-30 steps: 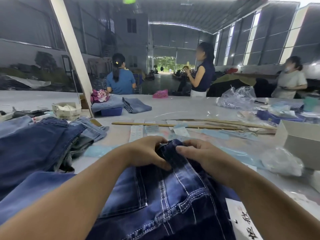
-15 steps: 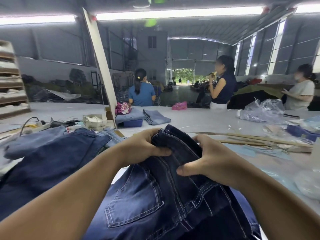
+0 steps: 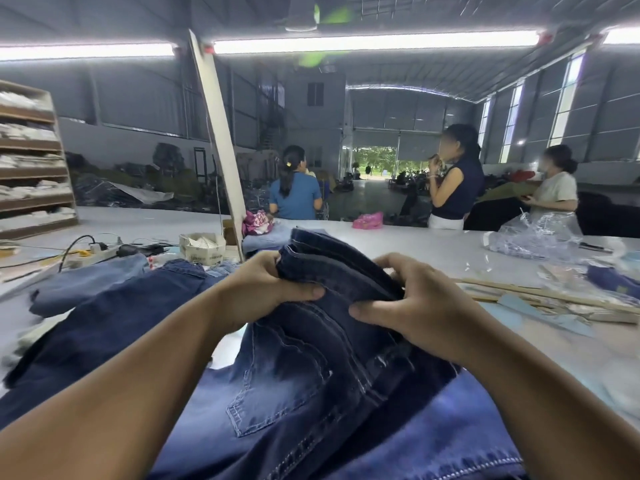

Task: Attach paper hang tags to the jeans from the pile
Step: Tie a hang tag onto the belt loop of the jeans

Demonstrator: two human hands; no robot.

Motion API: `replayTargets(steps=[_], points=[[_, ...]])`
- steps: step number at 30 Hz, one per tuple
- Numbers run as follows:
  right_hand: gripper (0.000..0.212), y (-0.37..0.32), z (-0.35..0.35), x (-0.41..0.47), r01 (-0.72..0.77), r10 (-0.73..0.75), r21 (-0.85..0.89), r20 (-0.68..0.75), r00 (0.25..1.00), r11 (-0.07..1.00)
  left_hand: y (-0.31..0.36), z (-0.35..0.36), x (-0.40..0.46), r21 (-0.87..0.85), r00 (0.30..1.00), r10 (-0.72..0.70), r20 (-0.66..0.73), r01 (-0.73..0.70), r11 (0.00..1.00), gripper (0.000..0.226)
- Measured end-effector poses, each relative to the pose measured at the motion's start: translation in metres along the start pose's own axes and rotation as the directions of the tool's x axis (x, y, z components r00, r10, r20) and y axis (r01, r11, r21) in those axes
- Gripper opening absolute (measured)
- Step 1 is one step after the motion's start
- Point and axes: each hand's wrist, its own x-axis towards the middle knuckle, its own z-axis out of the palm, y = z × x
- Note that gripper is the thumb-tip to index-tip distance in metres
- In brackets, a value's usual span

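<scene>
Jeans (image 3: 322, 368) are bunching between the left hand (image 3: 263, 289) and right hand (image 3: 408, 299), both clamping the waistband; no tag showing, attaching seemingly remaining.

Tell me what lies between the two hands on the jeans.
In the head view, only the bunched dark waistband of the jeans spans the gap between the left hand and right hand; each has a grip on it. No hang tag shows there.

Jeans (image 3: 332, 341) waistband higher, more bunched.
</scene>
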Motion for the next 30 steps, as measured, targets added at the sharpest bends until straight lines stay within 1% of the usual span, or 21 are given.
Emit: replayTargets(steps=[2,4,5,6,7,8,10,11,12,13,15,17,18,19,20,21,23,26,28,29,30], points=[[0.076,-0.005,0.0,0.005,-0.058,0.061,0.035,-0.09,0.994,0.998,0.007,-0.014,-0.003,-0.068,0.978,0.017,-0.208,-0.032,0.997,0.021],[0.103,-0.013,0.005,0.012,-0.071,0.078,0.041,-0.201,0.976,0.997,0.014,-0.031,-0.004,-0.081,0.908,0.015,-0.418,-0.054,0.995,0.022],[0.115,-0.017,0.009,0.016,-0.09,0.103,0.068,-0.216,0.971,0.994,0.019,-0.039,-0.003,-0.076,0.876,0.012,-0.483,-0.056,0.996,0.02],[0.123,-0.024,0.015,0.02,-0.108,0.134,0.138,-0.196,0.971,0.984,0.023,-0.047,-0.003,-0.069,0.851,0.011,-0.525,-0.055,0.996,0.019],[0.125,-0.03,0.023,0.025,-0.117,0.157,0.249,-0.15,0.976,0.961,0.027,-0.054,-0.003,-0.056,0.828,0.011,-0.56,-0.051,0.997,0.018],[0.112,-0.038,0.031,0.029,-0.102,0.144,0.366,-0.091,0.985,0.925,0.031,-0.062,-0.003,-0.035,0.802,0.015,-0.597,-0.045,0.998,0.019],[0.052,-0.053,0.053,0.036,-0.034,0.025,0.527,0.024,0.999,0.849,0.038,-0.078,-0.004,0.036,0.733,0.041,-0.679,-0.023,0.999,0.02],[0.034,-0.06,0.066,0.042,-0.022,-0.025,0.601,0.07,0.997,0.799,0.041,-0.087,-0.006,0.091,0.699,0.071,-0.711,-0.008,0.996,0.019],[0.024,-0.066,0.079,0.049,-0.033,-0.053,0.674,0.107,0.993,0.738,0.044,-0.096,-0.008,0.173,0.672,0.118,-0.731,0.015,0.985,0.017],[0.02,-0.072,0.093,0.057,-0.057,-0.06,0.73,0.133,0.989,0.681,0.045,-0.104,-0.009,0.276,0.653,0.176,-0.737,0.053,0.96,0.015],[0.023,-0.085,0.116,0.074,-0.115,-0.032,0.789,0.167,0.985,0.603,0.045,-0.119,-0.013,0.443,0.61,0.268,-0.746,0.153,0.883,0.015],[0.032,-0.096,0.137,0.09,-0.13,0.025,0.8,0.143,0.989,0.586,0.038,-0.131,-0.016,0.496,0.563,0.297,-0.772,0.24,0.835,0.022],[0.037,-0.099,0.145,0.097,-0.126,0.046,0.794,0.123,0.991,0.595,0.032,-0.136,-0.018,0.497,0.555,0.29,-0.779,0.267,0.825,0.022],[0.044,-0.1,0.152,0.102,-0.119,0.056,0.786,0.107,0.993,0.607,0.026,-0.14,-0.019,0.495,0.565,0.277,-0.777,0.276,0.824,0.018],[0.048,-0.098,0.158,0.106,-0.113,0.063,0.781,0.094,0.994,0.614,0.019,-0.143,-0.019,0.487,0.59,0.257,-0.766,0.271,0.83,0.014],[0.047,-0.094,0.162,0.11,-0.099,0.061,0.78,0.077,0.995,0.618,0.014,-0.144,-0.019,0.481,0.62,0.239,-0.747,0.256,0.839,0.014],[0.038,-0.08,0.17,0.115,-0.097,0.08,0.78,0.06,0.995,0.619,0.002,-0.15,-0.017,0.453,0.673,0.201,-0.712,0.222,0.863,0.017],[0.038,-0.06,0.174,0.119,-0.103,0.117,0.779,0.038,0.992,0.618,-0.015,-0.158,-0.013,0.311,0.74,0.101,-0.665,0.152,0.938,0.011],[0.036,-0.052,0.172,0.117,-0.082,0.126,0.76,0.0,0.992,0.645,-0.028,-0.16,-0.015,0.162,0.823,-0.003,-0.568,0.115,0.98,0.02],[0.036,-0.049,0.171,0.114,-0.073,0.139,0.751,-0.025,0.99,0.656,-0.035,-0.16,-0.015,0.118,0.859,-0.04,-0.511,0.117,0.986,0.027],[0.036,-0.048,0.168,0.111,-0.065,0.153,0.747,-0.049,0.987,0.661,-0.041,-0.159,-0.015,0.104,0.88,-0.054,-0.473,0.116,0.988,0.031]])
